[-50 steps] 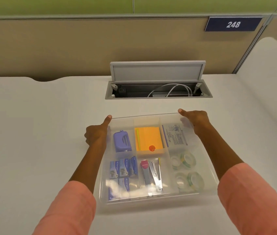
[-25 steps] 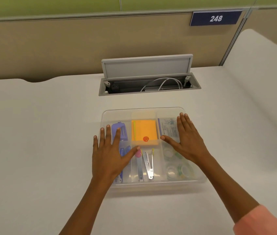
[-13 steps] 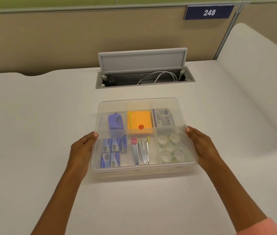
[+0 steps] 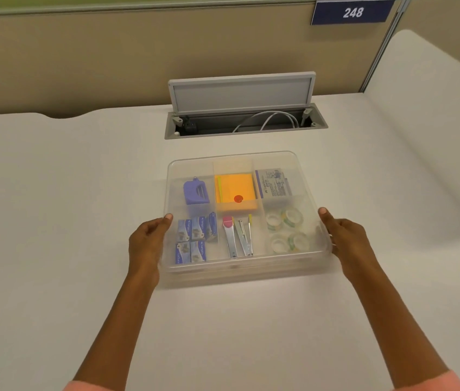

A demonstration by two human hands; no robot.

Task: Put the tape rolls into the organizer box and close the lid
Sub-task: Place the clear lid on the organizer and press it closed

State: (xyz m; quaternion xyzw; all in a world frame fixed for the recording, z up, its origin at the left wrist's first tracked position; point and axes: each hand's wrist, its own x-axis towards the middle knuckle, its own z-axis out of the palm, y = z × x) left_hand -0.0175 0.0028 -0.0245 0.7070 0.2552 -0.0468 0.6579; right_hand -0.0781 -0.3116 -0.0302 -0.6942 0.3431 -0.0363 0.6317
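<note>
The clear plastic organizer box (image 4: pixel 247 268) sits on the white desk with its translucent lid (image 4: pixel 231 159) lying flat on top. Several clear tape rolls (image 4: pixel 286 231) lie in its front right compartment, seen through the lid. My left hand (image 4: pixel 147 244) grips the box's left side, thumb on the lid's edge. My right hand (image 4: pixel 344 238) grips the right side the same way. Other compartments hold a purple punch (image 4: pixel 195 191), orange sticky notes (image 4: pixel 235 190), blue staple boxes (image 4: pixel 195 239) and metal staplers (image 4: pixel 238 238).
The white desk (image 4: pixel 54 221) spreads all around the box. Behind the box a cable hatch (image 4: pixel 245 122) stands open with its grey flap upright and white cables inside. A beige partition with a sign "248" (image 4: pixel 352 12) closes the back.
Two seconds ago my hands lowered the lid by its far corners, then pressed flat on top. They have since slid to the box's left and right sides and now grip it.
</note>
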